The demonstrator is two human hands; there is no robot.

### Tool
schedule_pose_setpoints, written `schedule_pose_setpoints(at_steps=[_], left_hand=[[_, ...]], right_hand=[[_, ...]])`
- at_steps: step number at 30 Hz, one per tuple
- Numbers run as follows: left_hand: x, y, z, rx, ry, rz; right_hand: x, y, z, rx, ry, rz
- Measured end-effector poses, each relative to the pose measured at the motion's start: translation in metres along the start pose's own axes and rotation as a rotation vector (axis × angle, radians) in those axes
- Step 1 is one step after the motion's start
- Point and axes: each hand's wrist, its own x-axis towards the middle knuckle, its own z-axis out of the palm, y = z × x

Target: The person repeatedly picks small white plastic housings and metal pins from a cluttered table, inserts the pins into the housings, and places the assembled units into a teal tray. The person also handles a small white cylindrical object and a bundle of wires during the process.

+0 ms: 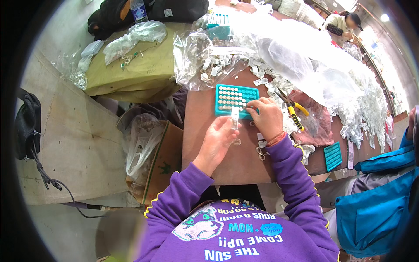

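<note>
Two hands are seen in the head view, both over one brown worktop [205,135]. One small piece [235,119] is held up by the left hand [218,137]. The grip of that hand is clamped on it, with the thumb and fingers pressed to its sides. The piece is thin, flat and longer than it is wide; its top part is bright white, and its lower part is see-through. It is held just in front of one blue-green tray [250,93], near the middle of the worktop.

Many round, silvery discs [228,97] are set in rows in that tray, too small to be counted surely. The left side is filled with them, and blue-green cups are left bare at the upper right. The tray's lower right corner is reached by the right hand [268,118]. Its fingertips are bent close together there, but it cannot be told whether a disc is pinched by its grip.

Two more blue-green trays are seen: one at the right [332,156] and one far back [219,31]. One pair of pliers [295,118] with yellow and black handles is laid beside one dusty-red bag [313,126]. A great many small white pieces [349,124] are heaped behind and to the right, too many to be counted.
</note>
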Motion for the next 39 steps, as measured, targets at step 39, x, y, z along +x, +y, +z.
schedule_pose_setpoints(at_steps=[39], left_hand=[[-0.002,-0.006,-0.005,0.071,0.016,0.054]], right_hand=[[-0.036,-0.057,-0.012,0.400,0.147,0.018]])
